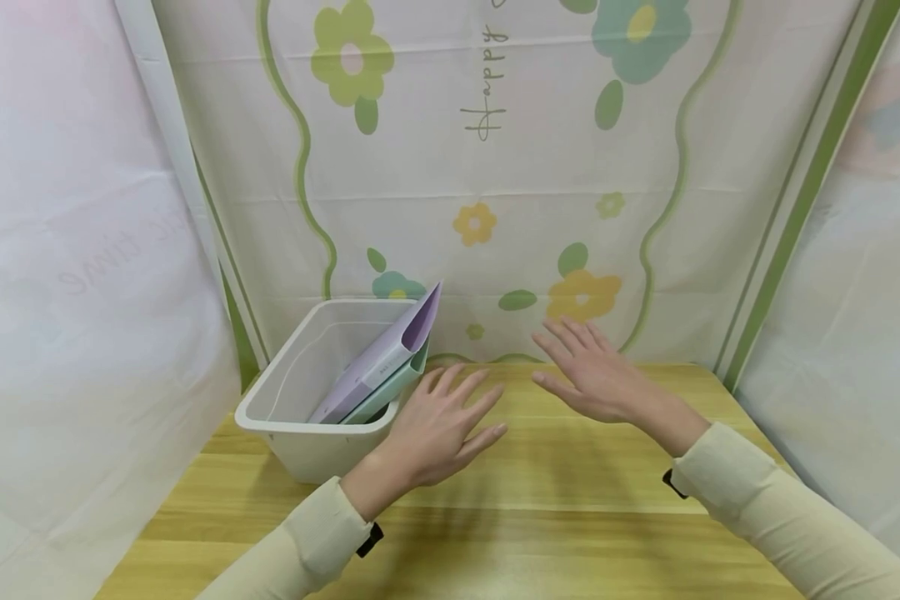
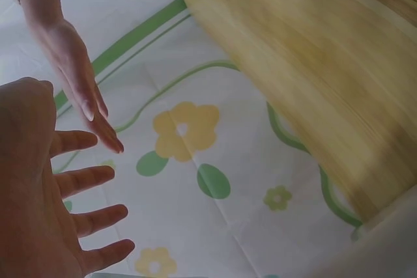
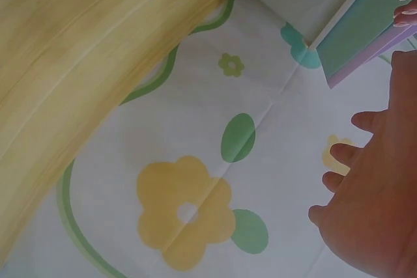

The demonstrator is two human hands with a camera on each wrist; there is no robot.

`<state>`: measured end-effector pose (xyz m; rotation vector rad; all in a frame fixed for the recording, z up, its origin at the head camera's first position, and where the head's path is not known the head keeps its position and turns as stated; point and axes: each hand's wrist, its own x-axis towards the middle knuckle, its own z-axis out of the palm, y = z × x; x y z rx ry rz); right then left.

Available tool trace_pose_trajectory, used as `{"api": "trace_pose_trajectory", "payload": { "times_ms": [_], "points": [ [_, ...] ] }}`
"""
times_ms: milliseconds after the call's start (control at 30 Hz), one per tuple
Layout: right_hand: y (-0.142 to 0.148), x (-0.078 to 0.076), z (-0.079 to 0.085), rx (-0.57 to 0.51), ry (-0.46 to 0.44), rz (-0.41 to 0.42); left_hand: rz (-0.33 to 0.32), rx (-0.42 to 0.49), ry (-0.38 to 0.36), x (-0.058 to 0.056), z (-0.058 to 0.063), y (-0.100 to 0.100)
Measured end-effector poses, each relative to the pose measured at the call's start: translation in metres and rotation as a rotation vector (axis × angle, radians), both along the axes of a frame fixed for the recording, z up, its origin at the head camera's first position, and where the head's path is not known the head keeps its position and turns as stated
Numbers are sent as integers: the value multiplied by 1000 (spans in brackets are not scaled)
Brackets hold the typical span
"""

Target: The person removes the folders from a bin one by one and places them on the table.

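In the head view a purple binder (image 1: 371, 360) and a green binder (image 1: 387, 392) lean together in a white plastic bin (image 1: 300, 428), their upper ends rising past its rim. My left hand (image 1: 442, 425) hovers beside the bin's right side with its fingers spread and nothing in them. Farther right, my right hand (image 1: 588, 372) is held above the table, fingers extended and holding nothing. The left wrist view shows both hands bare, with the left fingers (image 2: 98, 219) apart. In the right wrist view the green binder (image 3: 368, 27) and the purple binder (image 3: 365, 56) jut out over the bin's edge.
A wooden table (image 1: 555, 517) lies under the hands. Behind it hangs a white cloth (image 1: 420, 167) printed with flowers, and more cloth (image 1: 75, 292) closes the left and right sides. The bin stands at the table's back left.
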<state>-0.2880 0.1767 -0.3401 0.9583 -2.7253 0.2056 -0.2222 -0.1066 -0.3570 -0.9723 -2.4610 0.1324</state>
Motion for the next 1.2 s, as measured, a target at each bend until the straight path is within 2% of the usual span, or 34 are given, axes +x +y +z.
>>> {"api": "trace_pose_trajectory", "payload": {
  "times_ms": [300, 533, 667, 1000, 1200],
  "points": [
    [-5, 2, 1, 8, -5, 10, -8, 4, 29, 5, -1, -6],
    [-11, 6, 1, -4, 21, 41, -11, 7, 18, 10, -2, -11],
    [-14, 7, 1, -14, 27, 56, -22, 16, 42, 11, -2, -14],
    [-21, 8, 0, -12, 37, 67, -20, 6, 54, 13, -3, -19],
    [-27, 8, 0, -37, 11, 76, -27, 23, 90, 14, -4, -24]
  ]
}}
